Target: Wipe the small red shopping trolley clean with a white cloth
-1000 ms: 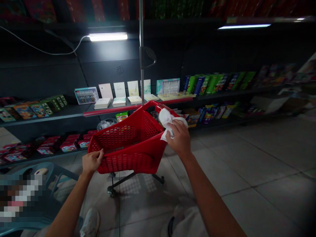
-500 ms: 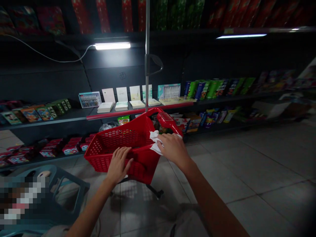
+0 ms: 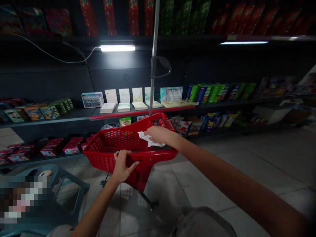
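Observation:
A red plastic shopping cart (image 3: 108, 144) on wheels stands in front of me on the tiled floor. My left hand (image 3: 122, 164) grips its near rim, fingers curled over the edge. My right hand (image 3: 158, 134) reaches into the basket and holds a crumpled white cloth (image 3: 149, 140) against the inside of the far wall near the red handle (image 3: 166, 123).
Dark shelves (image 3: 74, 115) run along the back with notebooks, paint sets and coloured packs. A metal pole (image 3: 154, 59) with a hook rises behind the cart. A grey-blue plastic stool (image 3: 64, 187) stands at lower left. Tiled floor (image 3: 247, 164) stretches to the right.
The cart has turned and come closer. My left hand moved from the cart's left corner to its near rim. My right hand carried the cloth from the handle down inside the basket.

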A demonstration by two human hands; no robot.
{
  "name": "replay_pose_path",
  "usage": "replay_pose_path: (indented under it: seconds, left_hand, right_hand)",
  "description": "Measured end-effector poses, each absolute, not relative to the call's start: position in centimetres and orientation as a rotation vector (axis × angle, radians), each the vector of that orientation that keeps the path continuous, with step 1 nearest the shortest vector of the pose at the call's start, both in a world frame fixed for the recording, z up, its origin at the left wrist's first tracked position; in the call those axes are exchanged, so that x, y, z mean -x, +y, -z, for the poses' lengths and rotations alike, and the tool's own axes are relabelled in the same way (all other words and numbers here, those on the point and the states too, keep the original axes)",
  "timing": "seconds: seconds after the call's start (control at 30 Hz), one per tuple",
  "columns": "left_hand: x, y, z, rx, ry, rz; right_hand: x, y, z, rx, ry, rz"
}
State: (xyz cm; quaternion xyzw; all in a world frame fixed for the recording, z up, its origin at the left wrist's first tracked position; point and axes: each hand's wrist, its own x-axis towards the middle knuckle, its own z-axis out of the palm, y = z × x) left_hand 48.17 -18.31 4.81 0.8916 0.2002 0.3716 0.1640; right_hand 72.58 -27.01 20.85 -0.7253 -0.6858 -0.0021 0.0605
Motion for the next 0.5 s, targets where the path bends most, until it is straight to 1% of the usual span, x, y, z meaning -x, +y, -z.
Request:
replay_pose_path:
  seconds: [0.07, 0.2, 0.27, 0.37, 0.5]
  left_hand:
    - [-48.0, -18.1, -4.7, -2.523, 0.6, -1.085]
    - [-47.8, -17.8, -4.5, -2.513, 0.606, -1.119]
    - [-47.8, -17.6, -4.3, -2.518, 0.621, -1.133]
    - [-47.6, -17.2, -4.0, -2.524, 0.667, -1.148]
    - [-47.3, -16.6, -3.5, -2.525, 0.688, -1.189]
  right_hand:
    - [-73.4, -25.4, -21.2, 2.232, -2.087, 0.052]
    - [-75.7, -22.4, -21.6, 2.235, -2.065, -0.001]
    - [-77.3, -21.2, -21.8, 2.172, -1.841, 0.105]
    - [-79.9, -20.4, -21.9, 1.989, -1.458, 0.349]
    - [-82.5, -21.5, -21.8, 1.93, -1.307, 0.495]
